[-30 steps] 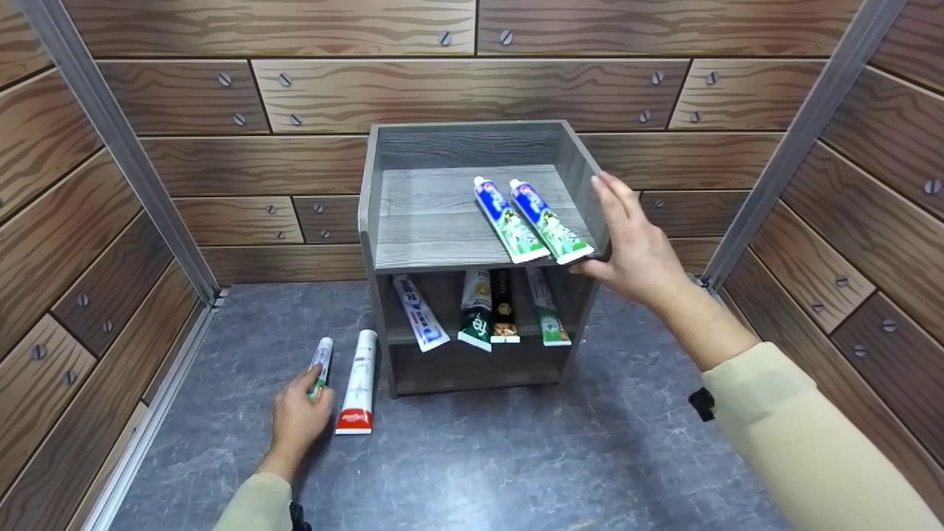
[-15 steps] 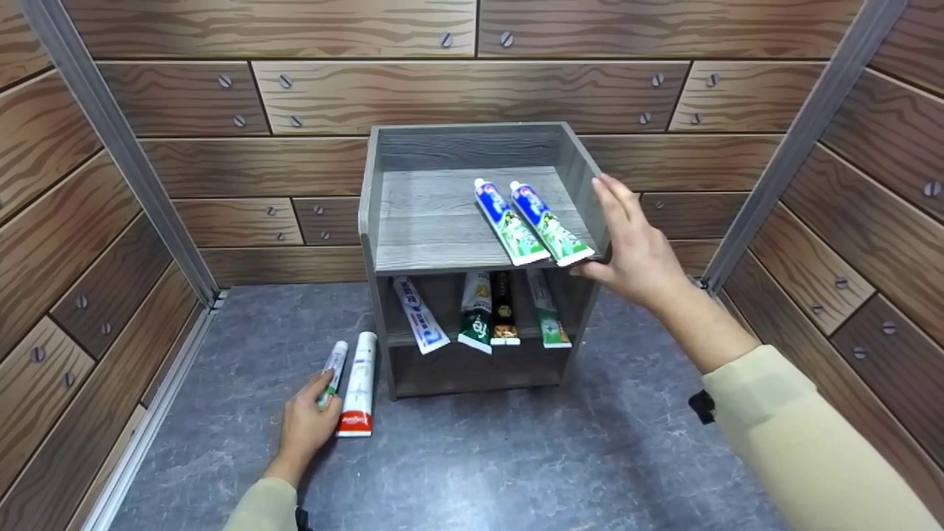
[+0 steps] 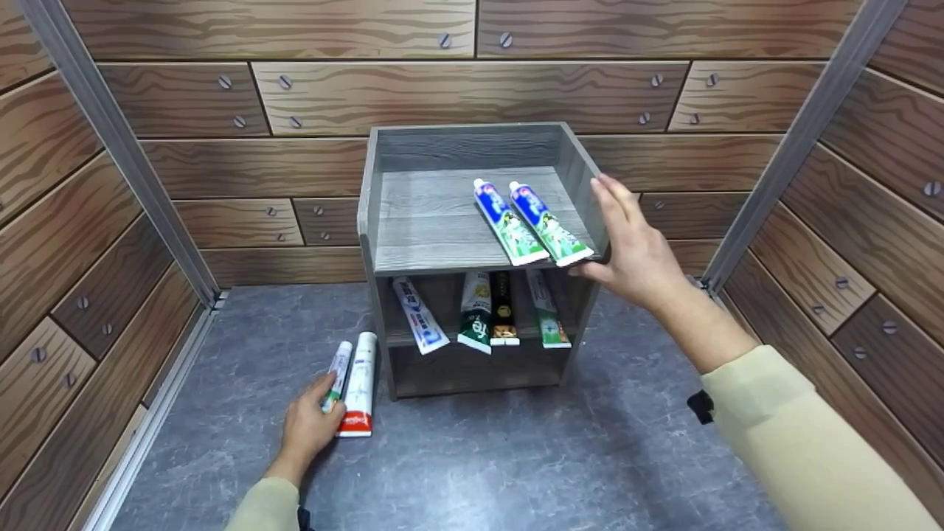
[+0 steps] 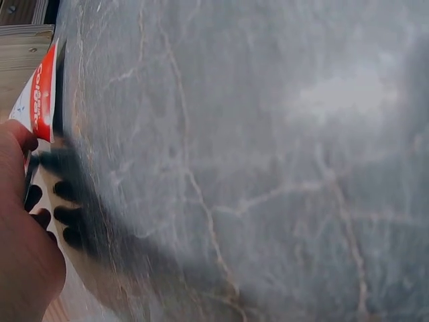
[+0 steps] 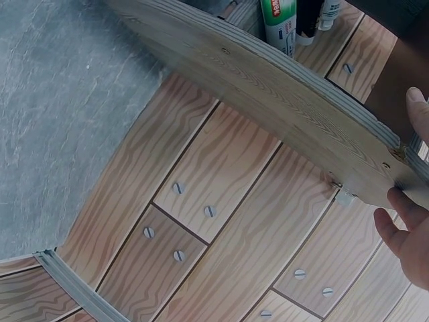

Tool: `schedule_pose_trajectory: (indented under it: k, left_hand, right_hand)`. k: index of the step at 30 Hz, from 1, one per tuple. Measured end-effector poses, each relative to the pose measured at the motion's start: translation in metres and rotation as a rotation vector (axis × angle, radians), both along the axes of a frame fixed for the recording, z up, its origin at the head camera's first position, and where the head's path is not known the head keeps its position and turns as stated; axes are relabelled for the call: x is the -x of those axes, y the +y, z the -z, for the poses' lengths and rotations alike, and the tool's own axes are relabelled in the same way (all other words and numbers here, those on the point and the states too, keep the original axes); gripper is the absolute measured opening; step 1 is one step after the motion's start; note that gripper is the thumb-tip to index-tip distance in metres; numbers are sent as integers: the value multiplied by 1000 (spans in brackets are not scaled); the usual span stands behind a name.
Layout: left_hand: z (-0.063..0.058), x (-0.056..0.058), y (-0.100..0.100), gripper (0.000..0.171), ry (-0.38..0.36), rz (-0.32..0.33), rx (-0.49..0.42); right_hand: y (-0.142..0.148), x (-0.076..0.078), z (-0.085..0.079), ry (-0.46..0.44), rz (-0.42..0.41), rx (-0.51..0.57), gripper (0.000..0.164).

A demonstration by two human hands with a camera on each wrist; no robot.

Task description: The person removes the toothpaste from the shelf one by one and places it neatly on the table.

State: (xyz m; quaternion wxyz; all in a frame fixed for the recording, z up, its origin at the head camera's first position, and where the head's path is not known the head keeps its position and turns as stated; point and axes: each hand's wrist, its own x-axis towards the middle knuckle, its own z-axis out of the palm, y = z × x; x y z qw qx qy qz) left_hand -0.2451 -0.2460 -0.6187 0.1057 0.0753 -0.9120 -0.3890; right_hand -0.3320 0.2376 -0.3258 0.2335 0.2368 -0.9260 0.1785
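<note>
The left hand (image 3: 313,422) pinches a small tube (image 3: 341,363) by its green end, lower left, just beside a red-ended tube (image 3: 359,387), seemingly for alignment; the right hand (image 3: 640,258), fingers spread, touches the cabinet (image 3: 428,214) right of centre, probably steadying it.

Pale yellow-green long sleeves (image 3: 826,442), plain cuffs (image 3: 759,383); small black piece (image 3: 702,406) under right cuff; fingers (image 3: 611,208) bare.
</note>
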Motion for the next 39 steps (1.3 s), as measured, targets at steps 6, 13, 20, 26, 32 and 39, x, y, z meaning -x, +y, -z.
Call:
schedule_pose_trajectory:
  k: [6, 13, 20, 26, 32, 39]
  left_hand:
    - [0, -1, -2, 59, -18, 9, 16]
    - [0, -2, -3, 51, 7, 26, 41]
    - [0, -5, -2, 49, 28, 10, 43]
    - [-2, -4, -1, 50, -5, 15, 24]
    - [-3, -5, -1, 52, -9, 14, 17]
    - [-3, -6, 1, 53, 3, 12, 33]
  right_hand:
    - [0, 0, 0, -5, 5, -1, 126]
    - [-1, -1, -1, -12, 11, 0, 124]
    - [-1, 0, 0, -6, 2, 3, 124]
    - [-1, -1, -1, -8, 7, 3, 125]
    - [-1, 0, -1, -8, -1, 6, 124]
    - [-1, 0, 0, -10, 0, 9, 124]
